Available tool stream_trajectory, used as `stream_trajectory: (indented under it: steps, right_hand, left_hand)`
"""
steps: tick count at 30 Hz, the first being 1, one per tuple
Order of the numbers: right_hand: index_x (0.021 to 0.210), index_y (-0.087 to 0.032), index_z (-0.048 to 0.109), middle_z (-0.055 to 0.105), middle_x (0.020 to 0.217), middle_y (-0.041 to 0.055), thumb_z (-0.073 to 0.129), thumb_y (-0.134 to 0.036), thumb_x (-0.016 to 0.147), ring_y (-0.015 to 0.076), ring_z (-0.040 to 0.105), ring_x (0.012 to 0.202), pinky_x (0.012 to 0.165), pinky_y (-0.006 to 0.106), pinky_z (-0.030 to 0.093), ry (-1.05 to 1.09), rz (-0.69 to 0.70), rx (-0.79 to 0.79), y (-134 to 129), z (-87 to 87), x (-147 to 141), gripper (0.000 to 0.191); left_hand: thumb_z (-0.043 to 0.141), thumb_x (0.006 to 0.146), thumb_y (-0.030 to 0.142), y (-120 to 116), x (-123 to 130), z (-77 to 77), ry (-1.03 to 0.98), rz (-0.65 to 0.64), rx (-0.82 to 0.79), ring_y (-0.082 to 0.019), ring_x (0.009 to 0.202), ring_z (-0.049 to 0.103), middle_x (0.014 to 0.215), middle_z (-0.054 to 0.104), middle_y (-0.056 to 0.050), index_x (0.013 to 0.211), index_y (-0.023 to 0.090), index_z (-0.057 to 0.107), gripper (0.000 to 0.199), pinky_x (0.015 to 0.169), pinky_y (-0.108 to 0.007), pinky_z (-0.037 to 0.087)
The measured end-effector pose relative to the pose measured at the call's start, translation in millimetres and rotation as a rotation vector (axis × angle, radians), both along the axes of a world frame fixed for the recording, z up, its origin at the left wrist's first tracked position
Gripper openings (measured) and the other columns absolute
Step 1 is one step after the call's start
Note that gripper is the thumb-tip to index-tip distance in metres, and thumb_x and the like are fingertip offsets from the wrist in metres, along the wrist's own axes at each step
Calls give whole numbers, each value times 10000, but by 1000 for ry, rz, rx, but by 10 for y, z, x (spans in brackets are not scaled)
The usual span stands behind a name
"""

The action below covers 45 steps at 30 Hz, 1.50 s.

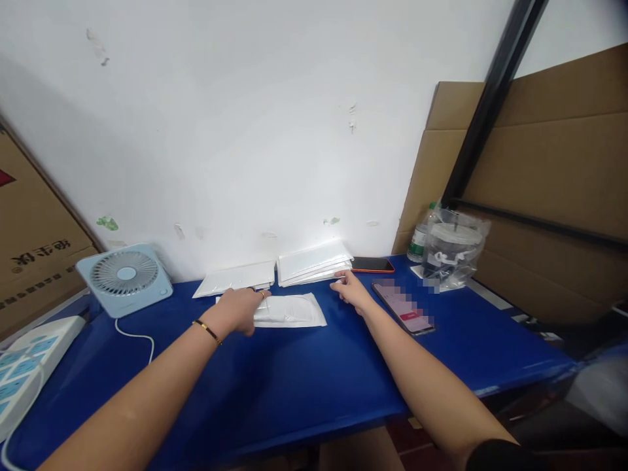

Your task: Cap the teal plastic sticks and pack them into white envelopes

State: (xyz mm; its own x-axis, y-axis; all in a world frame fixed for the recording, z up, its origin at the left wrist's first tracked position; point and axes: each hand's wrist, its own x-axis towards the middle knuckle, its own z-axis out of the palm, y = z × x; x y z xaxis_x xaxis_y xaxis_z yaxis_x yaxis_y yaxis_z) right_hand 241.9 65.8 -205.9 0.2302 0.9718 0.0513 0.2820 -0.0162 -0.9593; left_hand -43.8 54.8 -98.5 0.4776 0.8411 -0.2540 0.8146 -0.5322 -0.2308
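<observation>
A flat white packet [292, 311] lies on the blue table, with a clear plastic strip along its front. My left hand [243, 311] is closed over its left end, thumb at the near edge and fingers at the far side; that end is hidden. To the right of the packet, my right hand [350, 292] has its fingers curled and pinched, apart from the packet. A small white bit shows at its fingertips, too small to name. Just behind these fingers is a fanned stack of white packets [314, 263]. Another stack of white packets [235, 278] sits behind my left hand.
A light blue fan [125, 278] and a white power strip [44, 366] stand at left. On the right are a phone [405, 307], an orange-edged phone [373, 264], a bottle [418, 242] and a bagged cup [454, 252]. The wall [275, 131] closes off the back.
</observation>
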Motion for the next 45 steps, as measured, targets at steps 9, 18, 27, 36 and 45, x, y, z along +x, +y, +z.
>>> stream_trajectory:
  steps: [9,18,27,36,45]
  right_hand:
    - [982,-214,497,517,762,-30,616,-281,672,61,476,465,412,188,351,47,25,16,-7,29,3,339]
    - [958,-214,565,546,776,-17,637,-390,667,120,523,640,595,241,421,-93,60,88,-40,54,4,348]
    - [949,-214,621,597,842,22,597,-479,716,178,551,821,729,274,415,-279,149,123,-122,169,28,354]
    - [931,-207,627,617,842,26,607,-423,720,174,558,802,712,268,417,-336,130,104,-114,168,54,302]
    - [948,-202,631,626,930,44,640,-398,704,192,558,872,775,291,419,-403,140,119,-117,222,415,313]
  left_hand:
    - [709,447,171,-25,178,547,193,26,36,-291,944,595,1098,616,-110,1299,300,437,904,807,-391,426]
    - [694,441,163,-80,169,763,249,45,79,-264,933,593,1099,619,-89,1298,316,436,909,818,-355,402]
    - [733,393,105,-118,-33,891,192,175,72,-343,1002,545,1107,598,-100,1278,328,467,951,900,-425,330]
    - [731,413,104,-273,-239,1136,270,200,99,-308,960,530,1101,580,-69,1288,328,450,945,873,-394,369]
    - [752,455,68,-58,-1029,978,283,360,104,-308,1054,490,1186,554,-71,1349,325,363,1009,929,-476,308]
